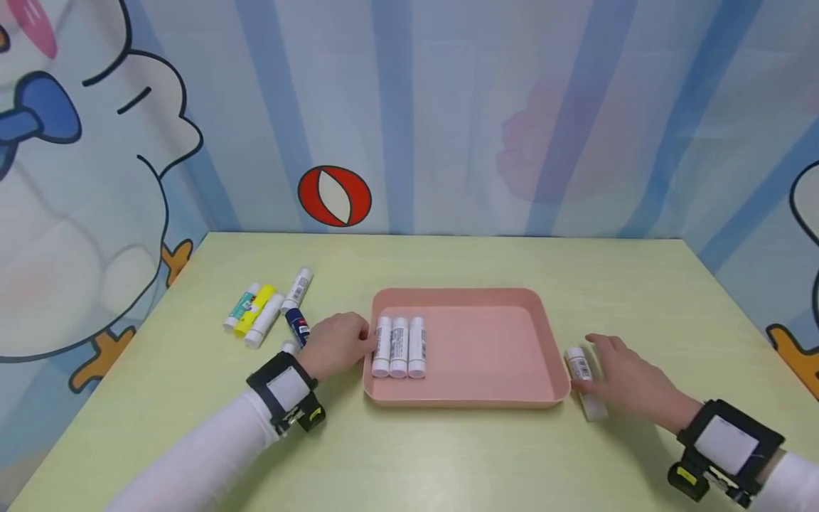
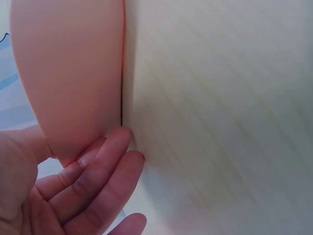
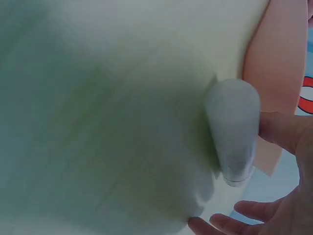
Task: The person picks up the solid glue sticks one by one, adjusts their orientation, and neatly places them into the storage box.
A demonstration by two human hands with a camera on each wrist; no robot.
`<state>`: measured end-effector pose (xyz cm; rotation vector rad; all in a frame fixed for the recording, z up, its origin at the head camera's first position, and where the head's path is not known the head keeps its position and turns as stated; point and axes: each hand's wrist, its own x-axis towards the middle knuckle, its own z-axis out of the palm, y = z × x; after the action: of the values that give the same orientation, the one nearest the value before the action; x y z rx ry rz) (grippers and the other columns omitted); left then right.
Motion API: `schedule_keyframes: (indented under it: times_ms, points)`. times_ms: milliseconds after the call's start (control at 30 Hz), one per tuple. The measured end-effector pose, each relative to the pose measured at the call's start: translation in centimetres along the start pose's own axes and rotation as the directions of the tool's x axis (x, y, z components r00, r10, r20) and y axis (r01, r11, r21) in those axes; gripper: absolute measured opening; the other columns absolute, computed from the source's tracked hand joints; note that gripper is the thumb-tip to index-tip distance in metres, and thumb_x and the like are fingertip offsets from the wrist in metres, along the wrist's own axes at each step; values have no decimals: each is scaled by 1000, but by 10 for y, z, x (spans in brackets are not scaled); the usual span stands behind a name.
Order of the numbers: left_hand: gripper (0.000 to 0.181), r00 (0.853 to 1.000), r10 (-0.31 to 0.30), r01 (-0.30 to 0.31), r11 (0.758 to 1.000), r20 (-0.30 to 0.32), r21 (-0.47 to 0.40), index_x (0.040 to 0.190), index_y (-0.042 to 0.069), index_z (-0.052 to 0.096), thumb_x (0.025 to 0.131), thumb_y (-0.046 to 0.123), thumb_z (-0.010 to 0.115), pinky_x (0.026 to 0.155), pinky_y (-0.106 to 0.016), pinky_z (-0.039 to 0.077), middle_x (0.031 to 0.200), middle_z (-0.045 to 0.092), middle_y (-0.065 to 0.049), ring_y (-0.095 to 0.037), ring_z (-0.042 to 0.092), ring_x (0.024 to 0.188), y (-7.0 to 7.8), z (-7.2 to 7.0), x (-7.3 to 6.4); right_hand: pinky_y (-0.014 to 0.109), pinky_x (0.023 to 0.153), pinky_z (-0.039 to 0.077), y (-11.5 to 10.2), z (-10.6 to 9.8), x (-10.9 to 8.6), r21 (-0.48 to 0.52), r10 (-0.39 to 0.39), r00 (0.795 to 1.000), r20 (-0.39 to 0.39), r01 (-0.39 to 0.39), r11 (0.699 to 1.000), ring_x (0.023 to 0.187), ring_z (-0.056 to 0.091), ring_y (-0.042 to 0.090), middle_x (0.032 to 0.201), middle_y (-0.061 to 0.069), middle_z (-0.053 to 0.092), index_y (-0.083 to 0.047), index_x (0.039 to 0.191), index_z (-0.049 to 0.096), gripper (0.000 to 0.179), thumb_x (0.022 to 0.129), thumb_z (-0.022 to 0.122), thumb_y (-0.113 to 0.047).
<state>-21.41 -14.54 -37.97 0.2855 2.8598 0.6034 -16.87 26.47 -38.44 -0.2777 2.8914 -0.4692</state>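
Observation:
A pink tray (image 1: 480, 348) lies on the table with three white glue sticks (image 1: 399, 347) side by side at its left end. My left hand (image 1: 338, 345) pinches the tray's left rim; in the left wrist view, the fingers (image 2: 105, 171) press the tray wall from outside, with the thumb on its other side. Just right of the tray lies another white glue stick (image 1: 581, 370). My right hand (image 1: 630, 377) is beside it with fingers spread, and in the right wrist view the thumb (image 3: 279, 129) is right at the side of that glue stick (image 3: 234, 122).
Left of the tray lie a teal-labelled stick (image 1: 242, 307), a yellow stick (image 1: 254, 311), white sticks (image 1: 264, 320) and a dark blue stick (image 1: 297, 325). One more white stick (image 1: 290, 347) is partly hidden by my left hand. A patterned curtain (image 1: 461, 128) hangs behind the table (image 1: 448, 455).

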Motion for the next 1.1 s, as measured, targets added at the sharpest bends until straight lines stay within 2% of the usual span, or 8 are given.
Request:
schedule_keyframes:
  times_ms: [167, 300, 433, 833, 1100]
  points:
    - [30, 1000, -8, 8, 1000, 3, 9, 69, 12, 61, 95, 27, 61, 52, -26, 35, 61, 52, -1, -16, 49, 56, 1, -1, 0, 42, 62, 50, 4, 1, -4, -5, 22, 1000, 14, -22, 1000, 89, 58, 34, 115, 35, 49, 14, 131, 42, 79, 84, 73, -42]
    - [29, 1000, -23, 23, 1000, 8, 9, 70, 12, 61, 95, 27, 61, 53, -26, 35, 62, 53, -1, -16, 49, 57, 1, 0, 0, 34, 56, 45, 6, -1, -4, 52, 49, 998, 47, -51, 997, 75, 54, 22, 97, 19, 58, 11, 122, 49, 67, 82, 76, -36]
    - [28, 1000, -26, 26, 1000, 10, -1, 71, 12, 62, 95, 26, 61, 53, -26, 35, 61, 53, -1, -16, 50, 56, 1, 0, -1, 33, 55, 44, 7, 1, -6, 97, 61, 996, 60, -66, 993, 68, 52, 19, 84, 8, 59, 7, 113, 52, 53, 82, 77, -28]
    - [27, 999, -47, 47, 999, 19, -9, 73, 12, 63, 95, 26, 61, 53, -26, 35, 62, 53, -2, -17, 50, 57, 2, -1, 0, 32, 53, 45, 12, 3, -6, 94, 57, 998, 26, -60, 994, 67, 52, 18, 83, 8, 60, 7, 102, 57, 39, 83, 76, -22]
    - [27, 1000, -19, 19, 1000, 15, 5, 72, 13, 61, 95, 27, 61, 53, -27, 35, 62, 53, -2, -17, 50, 57, 1, -1, 0, 32, 51, 41, 8, -12, -5, 79, 5, 999, -36, -2, 997, 62, 50, 16, 84, 5, 61, 5, 103, 61, 36, 86, 73, -23]
